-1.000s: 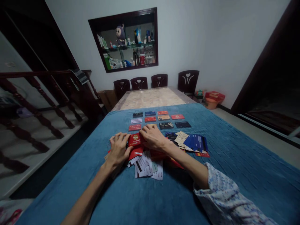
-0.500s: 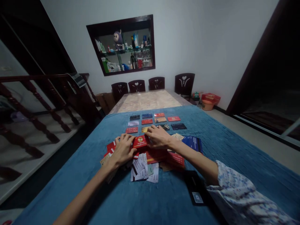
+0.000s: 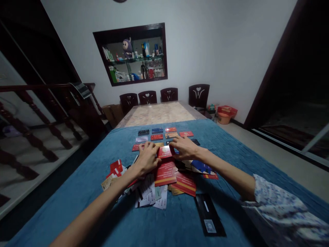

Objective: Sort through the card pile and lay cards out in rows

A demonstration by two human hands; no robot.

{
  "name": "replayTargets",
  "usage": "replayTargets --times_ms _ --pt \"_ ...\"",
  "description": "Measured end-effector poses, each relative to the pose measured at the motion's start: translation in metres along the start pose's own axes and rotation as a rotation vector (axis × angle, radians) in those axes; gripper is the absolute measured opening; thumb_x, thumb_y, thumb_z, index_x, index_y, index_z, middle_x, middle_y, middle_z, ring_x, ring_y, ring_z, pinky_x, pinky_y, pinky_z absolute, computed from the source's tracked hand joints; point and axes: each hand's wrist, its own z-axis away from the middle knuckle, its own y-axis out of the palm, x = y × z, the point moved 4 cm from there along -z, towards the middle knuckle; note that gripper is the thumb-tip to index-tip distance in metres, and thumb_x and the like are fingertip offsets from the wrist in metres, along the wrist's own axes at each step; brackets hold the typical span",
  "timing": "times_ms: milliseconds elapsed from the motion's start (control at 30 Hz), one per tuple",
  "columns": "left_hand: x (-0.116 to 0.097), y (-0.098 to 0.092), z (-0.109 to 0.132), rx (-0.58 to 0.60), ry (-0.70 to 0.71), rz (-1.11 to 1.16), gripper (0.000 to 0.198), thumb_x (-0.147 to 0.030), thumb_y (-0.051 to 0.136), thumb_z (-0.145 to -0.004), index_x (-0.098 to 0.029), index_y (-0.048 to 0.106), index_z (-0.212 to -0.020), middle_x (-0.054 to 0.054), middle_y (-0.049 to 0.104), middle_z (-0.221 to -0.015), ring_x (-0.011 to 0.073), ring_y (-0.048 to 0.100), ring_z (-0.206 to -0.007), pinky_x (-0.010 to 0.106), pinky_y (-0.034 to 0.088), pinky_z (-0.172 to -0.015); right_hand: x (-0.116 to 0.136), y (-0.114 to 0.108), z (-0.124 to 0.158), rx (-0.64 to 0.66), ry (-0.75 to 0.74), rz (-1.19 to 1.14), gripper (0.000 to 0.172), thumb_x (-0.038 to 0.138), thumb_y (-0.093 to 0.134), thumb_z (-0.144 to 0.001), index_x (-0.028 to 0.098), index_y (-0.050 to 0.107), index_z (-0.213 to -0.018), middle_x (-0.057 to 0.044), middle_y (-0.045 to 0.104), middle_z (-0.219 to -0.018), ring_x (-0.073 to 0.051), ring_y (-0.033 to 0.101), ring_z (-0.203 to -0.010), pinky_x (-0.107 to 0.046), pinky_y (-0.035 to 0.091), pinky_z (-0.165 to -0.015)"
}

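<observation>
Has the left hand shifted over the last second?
Yes: the left hand has moved to the right and a little forward, judged against the pale card in the laid-out rows.

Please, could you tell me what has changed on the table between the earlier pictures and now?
The left hand and the right hand have moved rightward, carrying the red card between them. The black rectangular item, hidden at first, now lies uncovered. Nothing is visibly let go. The laid-out cards appear unmoved; the camera's view has shifted.
</observation>
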Motion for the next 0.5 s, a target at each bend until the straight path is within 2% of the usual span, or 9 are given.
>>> replayTargets --times_ms 233,500 --pt "-0.023 0.004 -0.035 0.042 0.03 -0.014 0.036 -0.03 0.067 -0.082 -0.021 0.06 -0.116 0.013 0.06 -0.122 0.0326 0.045 -0.12 0.055 0.034 -0.099 -0.034 -0.002 0.01 0.055 0.074 0.036 0.027 0.033 0.065 -0.081 0.018 0.067 -0.103 -0.013 0.065 -0.114 -0.031 0.054 -0.109 -0.041 0.041 -0.084" --pt "-0.037 0.021 -0.079 0.052 0.092 -0.018 0.034 -0.027 0.066 -0.08 -0.02 0.062 -0.114 0.014 0.058 -0.124 0.0346 0.044 -0.12 0.053 0.036 -0.096 -0.068 -0.005 0.016 0.099 0.154 0.041 0.029 0.029 0.064 -0.082 0.018 0.064 -0.109 -0.013 0.065 -0.116 -0.03 0.055 -0.11 -0.037 0.042 -0.081"
